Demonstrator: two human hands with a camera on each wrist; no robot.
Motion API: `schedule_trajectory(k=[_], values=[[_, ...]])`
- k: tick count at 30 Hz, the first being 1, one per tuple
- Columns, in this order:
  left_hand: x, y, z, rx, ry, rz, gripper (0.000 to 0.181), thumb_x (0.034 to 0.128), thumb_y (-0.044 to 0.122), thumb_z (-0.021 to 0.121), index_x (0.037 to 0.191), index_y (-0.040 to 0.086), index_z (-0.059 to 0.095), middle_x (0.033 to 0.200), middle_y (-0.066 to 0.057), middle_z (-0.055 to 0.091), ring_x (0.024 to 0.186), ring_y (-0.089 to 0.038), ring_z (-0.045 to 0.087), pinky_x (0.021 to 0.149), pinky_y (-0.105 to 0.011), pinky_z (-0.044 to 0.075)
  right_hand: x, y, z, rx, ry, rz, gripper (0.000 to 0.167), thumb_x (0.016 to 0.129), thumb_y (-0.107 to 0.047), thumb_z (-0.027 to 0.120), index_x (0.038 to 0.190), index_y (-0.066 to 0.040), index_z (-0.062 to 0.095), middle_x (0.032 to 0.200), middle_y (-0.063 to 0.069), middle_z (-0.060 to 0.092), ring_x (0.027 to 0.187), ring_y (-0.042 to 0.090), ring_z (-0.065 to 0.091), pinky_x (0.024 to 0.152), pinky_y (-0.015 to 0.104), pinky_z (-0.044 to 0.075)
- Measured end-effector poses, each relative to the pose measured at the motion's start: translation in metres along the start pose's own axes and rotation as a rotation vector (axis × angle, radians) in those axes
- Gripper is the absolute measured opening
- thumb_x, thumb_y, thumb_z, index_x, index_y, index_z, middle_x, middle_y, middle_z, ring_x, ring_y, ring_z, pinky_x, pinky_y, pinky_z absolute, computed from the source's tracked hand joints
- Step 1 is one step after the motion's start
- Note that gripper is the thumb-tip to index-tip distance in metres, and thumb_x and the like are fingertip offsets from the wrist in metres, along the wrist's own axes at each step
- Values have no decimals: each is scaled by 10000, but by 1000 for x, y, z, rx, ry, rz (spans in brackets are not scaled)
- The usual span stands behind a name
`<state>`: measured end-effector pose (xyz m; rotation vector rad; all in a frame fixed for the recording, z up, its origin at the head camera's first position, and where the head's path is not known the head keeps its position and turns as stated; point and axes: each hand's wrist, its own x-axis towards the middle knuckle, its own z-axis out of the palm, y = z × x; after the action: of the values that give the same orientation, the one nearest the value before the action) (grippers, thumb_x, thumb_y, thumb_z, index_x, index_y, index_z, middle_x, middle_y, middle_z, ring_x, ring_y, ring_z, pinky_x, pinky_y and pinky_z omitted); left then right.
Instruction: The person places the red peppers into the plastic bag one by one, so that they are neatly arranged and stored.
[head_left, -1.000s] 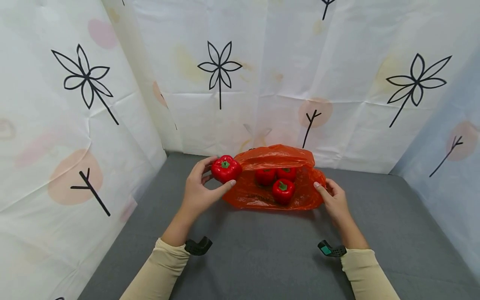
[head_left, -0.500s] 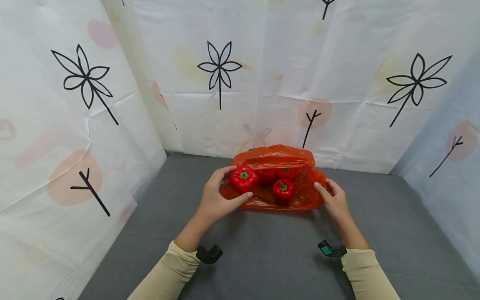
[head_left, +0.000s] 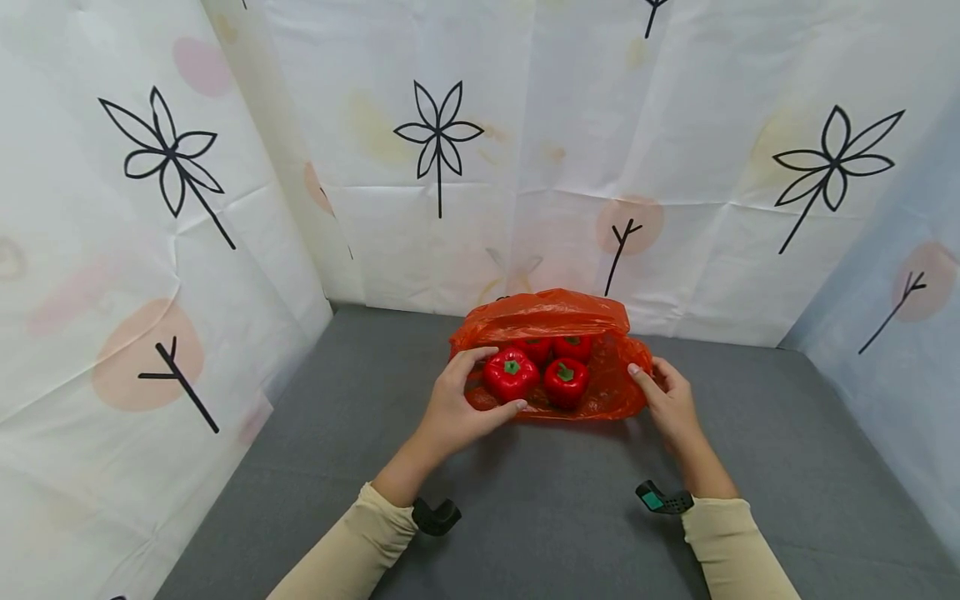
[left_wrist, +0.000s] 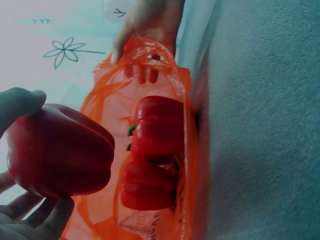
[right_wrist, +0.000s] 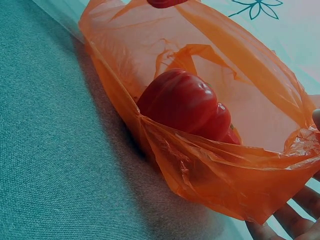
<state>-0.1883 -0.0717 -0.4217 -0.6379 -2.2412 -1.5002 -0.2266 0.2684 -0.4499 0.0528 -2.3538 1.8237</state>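
A red bell pepper (head_left: 511, 377) with a green stem is gripped between the thumb and fingers of my left hand (head_left: 452, 417), at the left part of the bag's mouth. The left wrist view shows the held bell pepper (left_wrist: 60, 152) close up, thumb on top and fingertips below. The orange plastic bag (head_left: 558, 312) lies open towards me. Inside sit several more red peppers, one bell pepper (head_left: 566, 383) in front and others partly hidden behind. At the bag's right edge my right hand (head_left: 670, 406) pinches the plastic, thumb inside and fingers behind.
The bag stands on a grey cloth-covered table (head_left: 540, 517), near its back edge. A white patterned curtain (head_left: 525, 167) hangs behind and along both sides. Each wrist wears a black strap; the right strap (head_left: 663, 498) has a green patch.
My left hand has carried the bell pepper to the right and down, from outside the bag's left side to its opening, beside the front pepper. The right hand has stayed in place.
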Motion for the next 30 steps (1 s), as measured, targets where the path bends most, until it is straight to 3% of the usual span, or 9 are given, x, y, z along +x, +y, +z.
schedule_trajectory(k=[9,19,23,30], values=[[0,-10,16,-10,-39,-45,732,813,308,939,1428,123,587,1384,0,631,1283,-180,592,1017,-466,605,2,-1,-1,3,-3,27,456,1094,-322,602,1410,4,561,1040,-241,636,921,-6,632,811,127,583],[2,-26,28,32,-82,-96,771,837,334,919,1467,68,562,1396,-16,616,1278,-186,594,1034,-411,591,1,0,-1,-3,-4,17,446,1087,-343,613,1383,-12,571,1058,-217,652,919,7,638,807,136,588],[4,-30,33,34,-84,-118,769,841,339,912,1473,81,555,1407,-30,608,1273,-192,595,1029,-410,589,0,1,-1,-8,-5,2,425,1084,-359,616,1349,-29,585,1083,-175,657,921,19,642,805,143,591],[8,-37,41,55,-66,-122,740,840,312,906,1452,77,563,1390,-74,621,1276,-240,604,1066,-471,573,-1,0,0,-39,4,22,495,1082,-388,613,1396,-9,561,1066,-222,639,941,15,632,815,133,582]])
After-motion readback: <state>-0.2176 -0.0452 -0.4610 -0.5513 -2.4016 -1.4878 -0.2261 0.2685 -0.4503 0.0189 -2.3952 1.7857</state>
